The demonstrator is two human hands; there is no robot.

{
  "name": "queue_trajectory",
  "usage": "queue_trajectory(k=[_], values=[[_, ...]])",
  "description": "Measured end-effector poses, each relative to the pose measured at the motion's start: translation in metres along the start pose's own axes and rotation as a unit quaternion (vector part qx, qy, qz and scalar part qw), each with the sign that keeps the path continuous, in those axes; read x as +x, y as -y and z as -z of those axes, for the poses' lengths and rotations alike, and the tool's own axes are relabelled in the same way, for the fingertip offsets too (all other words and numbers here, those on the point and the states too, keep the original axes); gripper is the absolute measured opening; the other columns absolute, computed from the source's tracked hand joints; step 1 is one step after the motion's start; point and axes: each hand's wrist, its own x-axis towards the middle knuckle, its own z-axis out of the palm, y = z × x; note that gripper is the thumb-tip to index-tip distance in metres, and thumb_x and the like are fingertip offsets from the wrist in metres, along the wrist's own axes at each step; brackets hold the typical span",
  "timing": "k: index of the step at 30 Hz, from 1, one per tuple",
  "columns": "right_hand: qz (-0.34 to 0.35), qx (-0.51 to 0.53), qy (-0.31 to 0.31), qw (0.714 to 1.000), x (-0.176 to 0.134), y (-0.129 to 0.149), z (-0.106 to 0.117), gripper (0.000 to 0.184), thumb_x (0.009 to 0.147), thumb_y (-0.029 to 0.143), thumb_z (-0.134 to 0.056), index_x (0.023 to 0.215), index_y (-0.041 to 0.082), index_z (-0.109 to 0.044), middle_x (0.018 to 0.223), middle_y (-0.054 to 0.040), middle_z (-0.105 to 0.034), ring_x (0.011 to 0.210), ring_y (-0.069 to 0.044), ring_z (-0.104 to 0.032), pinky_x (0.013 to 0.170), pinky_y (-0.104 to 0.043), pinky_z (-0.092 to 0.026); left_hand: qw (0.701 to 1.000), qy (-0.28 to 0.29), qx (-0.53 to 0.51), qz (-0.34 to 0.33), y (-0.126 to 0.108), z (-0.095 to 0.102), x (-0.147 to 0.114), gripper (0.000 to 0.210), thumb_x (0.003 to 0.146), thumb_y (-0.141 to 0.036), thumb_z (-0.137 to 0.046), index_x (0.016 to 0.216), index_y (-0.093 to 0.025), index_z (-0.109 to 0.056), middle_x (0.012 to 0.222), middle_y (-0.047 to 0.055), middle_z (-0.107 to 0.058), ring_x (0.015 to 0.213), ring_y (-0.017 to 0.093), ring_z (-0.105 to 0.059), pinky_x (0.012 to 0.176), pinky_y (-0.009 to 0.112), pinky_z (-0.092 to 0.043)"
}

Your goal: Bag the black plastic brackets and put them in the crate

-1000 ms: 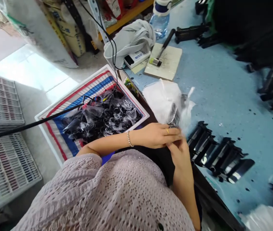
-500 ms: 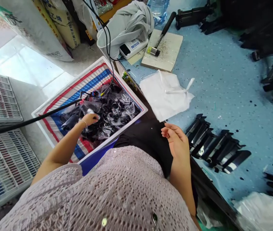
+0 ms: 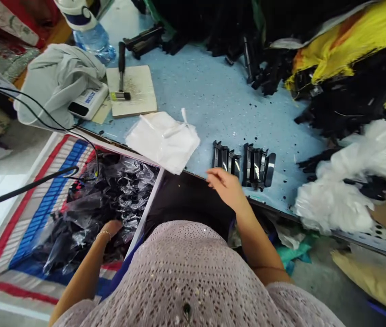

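Observation:
My left hand (image 3: 113,226) is down in the basket (image 3: 19,222) at my left, against a heap of black parts in clear plastic bags (image 3: 87,209). Its fingers are blurred and partly lost among the bags. At the table's near edge, my right hand (image 3: 226,187) hovers with fingers loosely bent and apart, nothing visible in them. Just beyond it lie black plastic parts (image 3: 257,165), side by side in two short rows. A stack of white plastic bags (image 3: 165,138) rests on the table edge, left of that hand.
A black-handled brush (image 3: 121,72) lies on a pale board (image 3: 138,91) beside a white device (image 3: 89,102). A black cable (image 3: 26,188) crosses over the basket. Heaped black parts (image 3: 343,100) and crumpled white plastic (image 3: 346,181) occupy the right side of the blue table (image 3: 193,86).
The view has swung right. A whitish item seen at my left hand earlier no longer shows there. My right hand is now beside the rows of black parts, its fingers looser than before.

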Motion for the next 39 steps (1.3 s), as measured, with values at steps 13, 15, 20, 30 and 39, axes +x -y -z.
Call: queue_trajectory(k=[13, 15, 20, 30, 39], values=[[-0.049, -0.287, -0.080, 0.953, 0.026, -0.018, 0.008, 0.016, 0.095, 0.022, -0.062, 0.110, 0.018, -0.067, 0.102, -0.0159, -0.073, 0.103, -0.032, -0.069, 0.090, -0.042, -0.051, 0.978, -0.090, 0.097, -0.164, -0.202, -0.020, 0.179, 0.013, 0.089, -0.014, -0.061, 0.085, -0.013, -0.073, 0.107, 0.021, -0.070, 0.107, 0.036, -0.065, 0.091, 0.049, -0.054], [-0.040, -0.141, -0.074, 0.986, 0.028, -0.026, 0.014, 0.019, 0.093, 0.024, -0.064, 0.111, 0.021, -0.068, 0.103, -0.0110, -0.075, 0.101, -0.029, -0.070, 0.091, -0.042, -0.052, 0.989, -0.072, 0.011, -0.126, -0.193, -0.016, 0.192, 0.008, 0.082, -0.013, -0.069, 0.075, -0.015, -0.071, 0.093, 0.014, -0.072, 0.095, 0.030, -0.067, 0.085, 0.042, -0.054], [-0.044, 0.377, 0.009, 0.925, 0.040, -0.016, -0.002, 0.029, 0.081, 0.040, -0.080, 0.103, 0.022, -0.071, 0.105, -0.0056, -0.076, 0.088, -0.021, -0.071, 0.075, -0.033, -0.059, 0.955, 0.004, -0.297, -0.015, -0.169, 0.000, 0.198, 0.021, 0.075, -0.036, -0.077, 0.074, -0.015, -0.075, 0.069, 0.003, -0.069, 0.066, 0.016, -0.060, 0.066, 0.030, -0.047], [-0.056, 0.549, 0.037, 0.833, 0.089, 0.008, -0.053, 0.016, 0.077, 0.029, -0.081, 0.084, 0.022, -0.068, 0.086, -0.0011, -0.077, 0.076, -0.016, -0.071, 0.060, -0.022, -0.055, 0.941, -0.062, -0.331, -0.040, -0.162, -0.014, 0.193, 0.023, 0.070, -0.036, -0.079, 0.076, -0.015, -0.072, 0.078, 0.003, -0.069, 0.072, 0.015, -0.061, 0.068, 0.028, -0.048], [-0.072, 0.523, -0.043, 0.848, 0.092, -0.009, -0.051, 0.025, 0.066, 0.031, -0.089, 0.078, 0.020, -0.070, 0.067, 0.0033, -0.067, 0.061, -0.012, -0.061, 0.056, -0.024, -0.051, 0.948, -0.166, -0.096, -0.255, -0.166, -0.006, 0.178, 0.018, 0.089, -0.016, -0.053, 0.092, -0.019, -0.071, 0.104, 0.010, -0.072, 0.100, 0.025, -0.068, 0.089, 0.042, -0.056]])
